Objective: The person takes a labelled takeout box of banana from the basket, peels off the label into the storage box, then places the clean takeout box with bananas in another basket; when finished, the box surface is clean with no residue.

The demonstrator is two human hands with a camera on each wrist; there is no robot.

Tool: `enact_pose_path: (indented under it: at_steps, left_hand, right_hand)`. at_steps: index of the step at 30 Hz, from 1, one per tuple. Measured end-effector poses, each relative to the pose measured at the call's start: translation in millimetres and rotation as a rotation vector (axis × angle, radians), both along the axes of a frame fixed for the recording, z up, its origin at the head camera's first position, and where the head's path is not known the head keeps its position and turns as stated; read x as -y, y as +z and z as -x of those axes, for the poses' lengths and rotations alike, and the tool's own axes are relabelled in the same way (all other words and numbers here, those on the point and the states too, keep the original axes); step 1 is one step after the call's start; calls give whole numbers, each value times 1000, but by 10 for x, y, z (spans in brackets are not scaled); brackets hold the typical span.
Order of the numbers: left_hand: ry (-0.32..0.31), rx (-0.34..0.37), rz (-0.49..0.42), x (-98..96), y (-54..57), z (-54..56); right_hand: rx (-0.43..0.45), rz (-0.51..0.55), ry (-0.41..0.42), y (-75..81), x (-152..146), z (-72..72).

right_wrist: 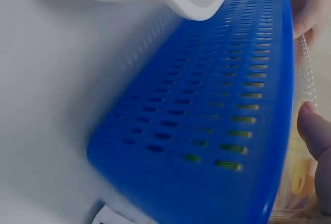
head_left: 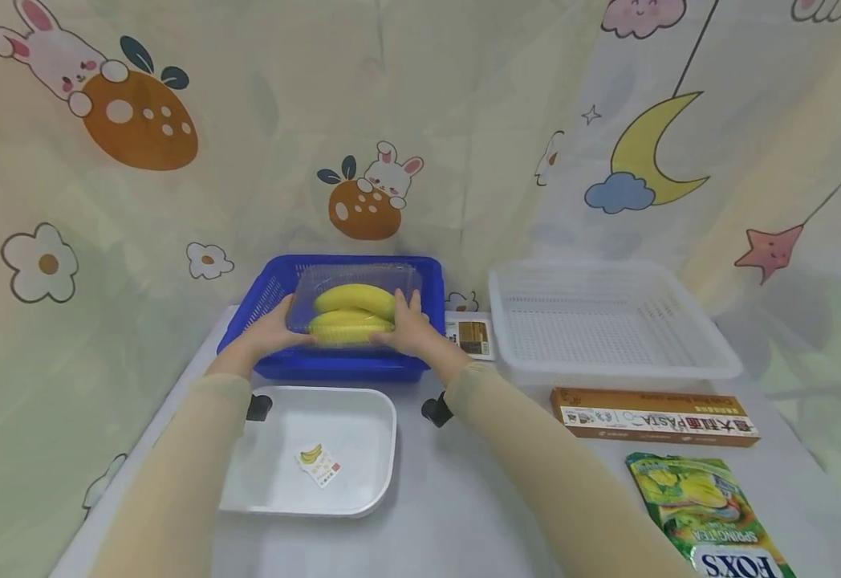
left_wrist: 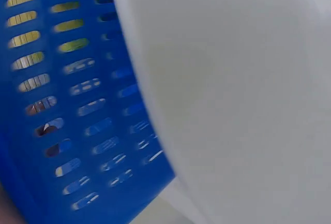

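Both hands hold a clear plastic box [head_left: 392, 277] of yellow bananas [head_left: 355, 300] inside a blue slotted basket [head_left: 341, 371]. My left hand [head_left: 274, 331] grips the box's left side, and my right hand [head_left: 413, 327] grips its right side, with thumbs along the near face. In the right wrist view, the right thumb [right_wrist: 316, 131] presses against the box behind the basket's rim. The left wrist view has the basket's slotted wall [left_wrist: 67, 100], with yellow showing through the slots.
In front of the basket lies a white tray [head_left: 363, 417] with a banana-picture card [head_left: 318, 466] in it. To the right are a white perforated basket [head_left: 615, 371], a brown pasta box [head_left: 655, 417] and a green Fox's bag [head_left: 705, 506]. A small labelled pack [head_left: 473, 337] sits between the baskets.
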State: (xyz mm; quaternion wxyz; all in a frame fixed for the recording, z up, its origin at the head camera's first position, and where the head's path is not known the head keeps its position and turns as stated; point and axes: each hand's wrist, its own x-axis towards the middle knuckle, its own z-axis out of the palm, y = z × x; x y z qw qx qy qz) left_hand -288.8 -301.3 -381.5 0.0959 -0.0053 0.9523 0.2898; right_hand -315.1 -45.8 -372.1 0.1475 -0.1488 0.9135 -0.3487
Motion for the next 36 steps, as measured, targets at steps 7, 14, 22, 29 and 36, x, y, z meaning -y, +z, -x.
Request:
enact_pose_path:
  at_steps: [7,14,22,29,36]
  left_hand:
    - [2,16,-14,53,-68,45]
    - [3,25,-18,59,-114,64]
    - [-3,44,-14,45,-151,94]
    - [8,56,-13,28,-160,88]
    - [3,48,-17,-3,-172,101]
  right_hand:
    - [45,22,-5,-41,54,50]
    - [55,26,-2,-147,65,74]
    - [68,25,0,-233,55,114]
    - [84,47,5,-261,51,145]
    - [88,30,-16,-279,58,140]
